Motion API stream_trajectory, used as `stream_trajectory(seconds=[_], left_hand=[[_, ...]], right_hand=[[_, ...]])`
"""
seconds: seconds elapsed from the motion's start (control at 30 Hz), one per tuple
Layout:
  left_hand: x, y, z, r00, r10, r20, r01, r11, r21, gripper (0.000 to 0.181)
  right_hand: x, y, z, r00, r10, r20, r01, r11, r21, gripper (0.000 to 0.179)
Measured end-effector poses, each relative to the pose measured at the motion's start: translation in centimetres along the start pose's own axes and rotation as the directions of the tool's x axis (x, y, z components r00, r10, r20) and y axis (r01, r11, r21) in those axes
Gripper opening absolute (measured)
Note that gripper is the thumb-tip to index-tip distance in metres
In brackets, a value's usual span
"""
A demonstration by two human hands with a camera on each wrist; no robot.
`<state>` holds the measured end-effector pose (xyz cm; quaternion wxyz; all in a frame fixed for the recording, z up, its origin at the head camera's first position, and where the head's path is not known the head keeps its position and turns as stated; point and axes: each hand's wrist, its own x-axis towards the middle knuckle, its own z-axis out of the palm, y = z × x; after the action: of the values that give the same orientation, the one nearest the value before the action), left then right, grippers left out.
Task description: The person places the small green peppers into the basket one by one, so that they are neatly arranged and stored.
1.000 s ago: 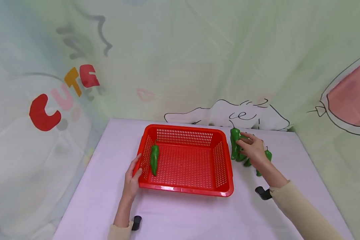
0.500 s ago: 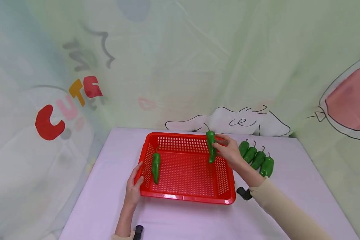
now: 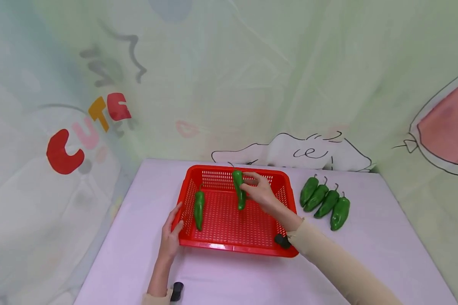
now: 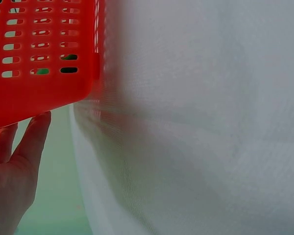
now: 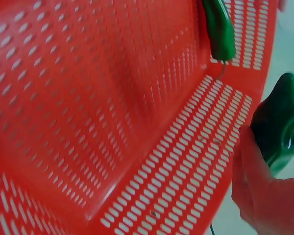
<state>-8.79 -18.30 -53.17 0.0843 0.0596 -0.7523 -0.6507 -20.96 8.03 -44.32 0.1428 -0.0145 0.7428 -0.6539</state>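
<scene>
Lettering, as seen from where I stand: on the wall cloth (image 3: 221, 84), to the person's left, a red C (image 3: 55, 154), a pink U (image 3: 89, 142) and an orange T (image 3: 97, 110), with a fourth red letter (image 3: 112, 106) above them (tilted; E or G, I cannot certify which). A small "e" (image 3: 316, 156) is legible in the line drawing behind the table (image 3: 233, 279).

Right hand (image 3: 259, 190): thumb and fingers drawn together, pinching a green pepper (image 3: 238, 184) near its middle. The pepper is nearly upright, stem uppermost, within the outline of the red basket (image 3: 233, 248); whether its tip touches the floor I cannot tell. A second pepper (image 3: 199, 210) lies inside, along the left wall. Four more peppers (image 3: 327, 204) lie side by side on the table, right of the basket.

Left hand (image 3: 171, 235): fingers fairly straight, thumb spread apart from them, touching the basket's left rim.

Pose: the right arm, in a beige sleeve (image 3: 336, 262), reaches over the basket's right side; the left forearm rises from the near edge.
</scene>
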Motion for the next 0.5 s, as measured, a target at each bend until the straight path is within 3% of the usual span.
stream_trajectory(seconds=[0.2, 0.5], left_hand=[[0.3, -0.2, 0.0, 1.0, 0.007, -0.007, -0.007, 1.0, 0.005, 0.054], [0.1, -0.3, 0.1, 1.0, 0.021, -0.007, -0.021, 1.0, 0.011, 0.055]], right_hand=[[0.8, 1.2, 2.1, 0.997, 0.021, 0.081, -0.019, 1.0, -0.023, 0.048], [1.9, 3.1, 4.3, 0.994, 0.064, 0.093, -0.06, 0.997, -0.052, 0.048]])
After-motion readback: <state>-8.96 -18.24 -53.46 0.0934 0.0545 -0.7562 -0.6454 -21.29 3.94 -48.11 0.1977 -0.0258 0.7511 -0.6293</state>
